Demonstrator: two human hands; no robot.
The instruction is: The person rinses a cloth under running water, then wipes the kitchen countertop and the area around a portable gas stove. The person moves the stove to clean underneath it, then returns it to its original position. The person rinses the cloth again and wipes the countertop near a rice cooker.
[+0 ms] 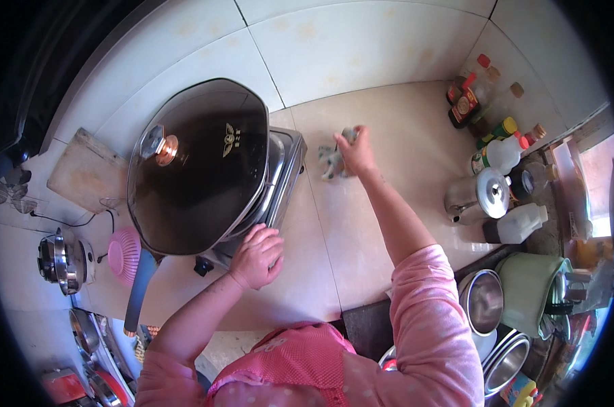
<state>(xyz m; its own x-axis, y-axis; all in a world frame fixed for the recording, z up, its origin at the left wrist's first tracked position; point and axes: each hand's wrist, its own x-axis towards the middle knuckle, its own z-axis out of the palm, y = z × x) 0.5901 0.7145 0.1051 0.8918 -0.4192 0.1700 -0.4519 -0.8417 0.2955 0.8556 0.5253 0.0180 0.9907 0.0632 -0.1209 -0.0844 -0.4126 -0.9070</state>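
Observation:
My right hand (355, 150) grips a small patterned cloth (331, 162) on the tiled counter (358, 239), to the right of the gas stove; the cloth is blurred. My left hand (258, 257) is at the stove's front right edge, holding nothing, fingers slightly spread. Whether its fingertips touch the metal is hard to tell. On the stove (289, 152) sits a wide pan with a dark glass lid (200, 203), which has a faceted knob (157, 145). The pan's blue-grey handle (140, 292) points toward me on the left.
Sauce bottles (464, 107), a white plastic bottle (500, 157) and a metal pot (475, 196) line the right side. Steel bowls (485, 302) and a green container (528, 290) stand nearer me. A pink basket (125, 254), cutting board (85, 170) and small appliance (68, 259) are at left.

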